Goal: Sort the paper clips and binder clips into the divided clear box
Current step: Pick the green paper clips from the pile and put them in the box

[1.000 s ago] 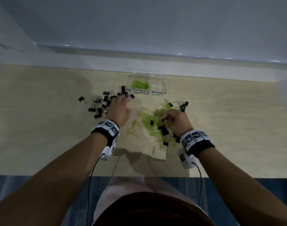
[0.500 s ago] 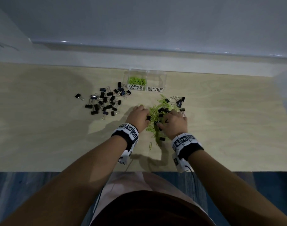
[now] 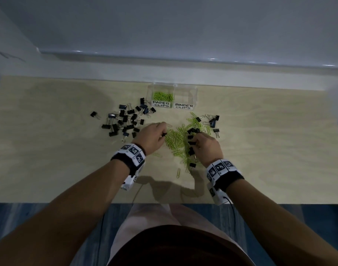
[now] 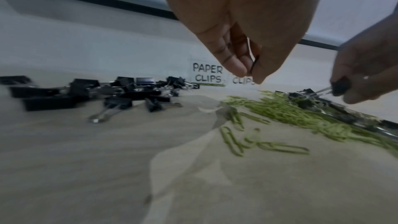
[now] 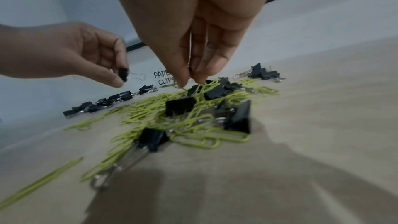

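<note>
Both hands had met at the mixed pile [image 3: 180, 140], left hand [image 3: 152, 134] and right hand [image 3: 206, 144] each pinching a black binder clip [image 5: 123, 74], separating continued.

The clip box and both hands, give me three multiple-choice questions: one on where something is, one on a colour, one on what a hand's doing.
1. Where does the clear box stand?
A. at the table's far edge
B. at the near edge
C. on the floor

2. What colour are the paper clips in the box?
A. red
B. green
C. blue

3. What is the left hand doing?
A. lying flat on the table
B. pinching a black binder clip
C. lifting the box

Answers: 1 A, the box sits by the wall; 2 B, green fills the PAPER CLIPS side; 3 B, the right wrist view shows its fingertips closed on the clip.
</note>
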Demonstrator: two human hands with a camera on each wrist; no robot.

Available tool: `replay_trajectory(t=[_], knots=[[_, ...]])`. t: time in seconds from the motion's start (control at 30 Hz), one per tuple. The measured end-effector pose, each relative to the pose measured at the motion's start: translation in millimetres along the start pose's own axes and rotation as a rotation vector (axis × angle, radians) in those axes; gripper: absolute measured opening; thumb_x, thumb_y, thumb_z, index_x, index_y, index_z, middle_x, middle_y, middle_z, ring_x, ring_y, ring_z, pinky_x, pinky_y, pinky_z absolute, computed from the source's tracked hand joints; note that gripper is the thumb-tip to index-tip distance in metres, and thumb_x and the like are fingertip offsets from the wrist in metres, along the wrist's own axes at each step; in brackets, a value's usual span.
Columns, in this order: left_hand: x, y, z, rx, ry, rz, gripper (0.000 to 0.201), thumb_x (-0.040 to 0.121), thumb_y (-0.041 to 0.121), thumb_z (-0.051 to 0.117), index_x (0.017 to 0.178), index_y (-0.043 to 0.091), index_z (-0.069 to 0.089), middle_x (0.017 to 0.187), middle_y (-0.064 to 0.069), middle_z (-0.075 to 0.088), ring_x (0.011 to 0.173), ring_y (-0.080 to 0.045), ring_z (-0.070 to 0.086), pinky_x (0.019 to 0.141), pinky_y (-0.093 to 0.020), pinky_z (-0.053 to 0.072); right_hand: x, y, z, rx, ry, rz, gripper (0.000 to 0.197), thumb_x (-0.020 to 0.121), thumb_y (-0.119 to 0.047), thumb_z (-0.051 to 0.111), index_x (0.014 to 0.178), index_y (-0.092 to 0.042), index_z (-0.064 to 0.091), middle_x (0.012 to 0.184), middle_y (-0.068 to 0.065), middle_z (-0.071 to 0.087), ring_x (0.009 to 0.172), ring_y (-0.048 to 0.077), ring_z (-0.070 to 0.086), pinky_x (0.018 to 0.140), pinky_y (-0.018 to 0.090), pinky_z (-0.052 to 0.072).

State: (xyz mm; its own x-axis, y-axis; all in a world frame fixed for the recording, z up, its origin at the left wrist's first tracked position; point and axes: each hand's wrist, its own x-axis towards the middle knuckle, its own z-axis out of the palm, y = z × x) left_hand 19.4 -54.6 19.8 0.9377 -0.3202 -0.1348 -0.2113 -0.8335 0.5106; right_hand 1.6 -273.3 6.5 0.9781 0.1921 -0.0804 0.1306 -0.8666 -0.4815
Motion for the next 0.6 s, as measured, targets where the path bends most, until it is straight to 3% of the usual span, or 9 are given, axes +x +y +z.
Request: replay_trajectory(t=[0.07, 0.13, 0.27, 0.37, 0.43, 0.53, 0.6], knots=[[-3.7, -11.8, -7.0, -0.036, 0.051, -0.075, 0.012, 0.086, 0.013, 0.059, 0.091, 0.012, 0.048, 0.088, -0.002, 0.059, 0.078, -0.017, 0.056, 0.065, -0.026, 0.044, -1.1, 7.4, -5.1, 0.0, 0.048, -0.054, 0.01, 0.075, -0.002, 0.065, 0.082, -0.008, 0.063, 0.084, 0.006, 0.064, 0.067, 0.027, 0.06, 0.057, 0.036, 0.052], [-6.8, -27.2, -11.9, -0.094, 0.135, -0.197, 0.014, 0.084, 0.012, 0.062, 0.088, 0.011, 0.048, 0.084, -0.003, 0.06, 0.074, -0.019, 0.058, 0.064, -0.03, 0.05, -1.0, 17.8, -12.2, 0.006, 0.111, -0.055, 0.011, 0.073, -0.002, 0.067, 0.081, -0.008, 0.064, 0.084, 0.005, 0.065, 0.067, 0.025, 0.06, 0.057, 0.034, 0.052], [-12.2, -57.0, -15.1, -0.121, 0.204, -0.381, 0.019, 0.082, 0.011, 0.066, 0.09, 0.008, 0.05, 0.08, -0.004, 0.058, 0.073, -0.021, 0.057, 0.069, -0.035, 0.052, 6.0, 44.4, -25.3, -0.017, 0.204, 0.085, 0.007, 0.077, -0.01, 0.068, 0.078, -0.013, 0.062, 0.081, 0.002, 0.064, 0.068, 0.022, 0.059, 0.058, 0.034, 0.053], [-18.3, -64.4, -11.8, -0.057, 0.222, -0.371, 0.026, 0.081, 0.015, 0.068, 0.095, 0.007, 0.049, 0.098, -0.01, 0.055, 0.089, -0.024, 0.055, 0.077, -0.035, 0.049, 15.7, 56.6, -30.2, -0.083, 0.12, 0.152, 0.008, 0.077, -0.013, 0.069, 0.083, -0.012, 0.064, 0.086, 0.005, 0.064, 0.077, 0.026, 0.06, 0.068, 0.038, 0.053], [-26.0, -59.6, -9.1, -0.037, 0.231, -0.31, 0.034, 0.08, 0.021, 0.069, 0.105, 0.008, 0.05, 0.114, -0.01, 0.048, 0.102, -0.023, 0.048, 0.086, -0.033, 0.046, 22.3, 55.7, -31.5, -0.09, 0.066, 0.127, 0.02, 0.073, -0.016, 0.074, 0.09, -0.012, 0.064, 0.095, 0.007, 0.063, 0.087, 0.03, 0.058, 0.076, 0.043, 0.051], [-41.1, -41.9, -2.4, -0.116, 0.035, -0.25, 0.058, 0.075, 0.029, 0.075, 0.124, 0.016, 0.045, 0.131, -0.004, 0.037, 0.11, -0.019, 0.047, 0.094, -0.032, 0.043, 31.5, 37.5, -30.1, 0.007, 0.03, 0.036, 0.032, 0.07, -0.017, 0.078, 0.099, -0.014, 0.065, 0.105, 0.006, 0.06, 0.097, 0.026, 0.057, 0.084, 0.04, 0.051], [-45.7, -31.4, 6.2, -0.109, -0.108, -0.227, 0.073, 0.073, 0.031, 0.077, 0.133, 0.018, 0.039, 0.137, -0.002, 0.033, 0.112, -0.019, 0.05, 0.098, -0.033, 0.043, 38.0, 16.6, -26.5, 0.038, -0.076, -0.05, 0.041, 0.07, -0.021, 0.079, 0.107, -0.018, 0.063, 0.113, 0.004, 0.056, 0.104, 0.024, 0.055, 0.089, 0.038, 0.05]])
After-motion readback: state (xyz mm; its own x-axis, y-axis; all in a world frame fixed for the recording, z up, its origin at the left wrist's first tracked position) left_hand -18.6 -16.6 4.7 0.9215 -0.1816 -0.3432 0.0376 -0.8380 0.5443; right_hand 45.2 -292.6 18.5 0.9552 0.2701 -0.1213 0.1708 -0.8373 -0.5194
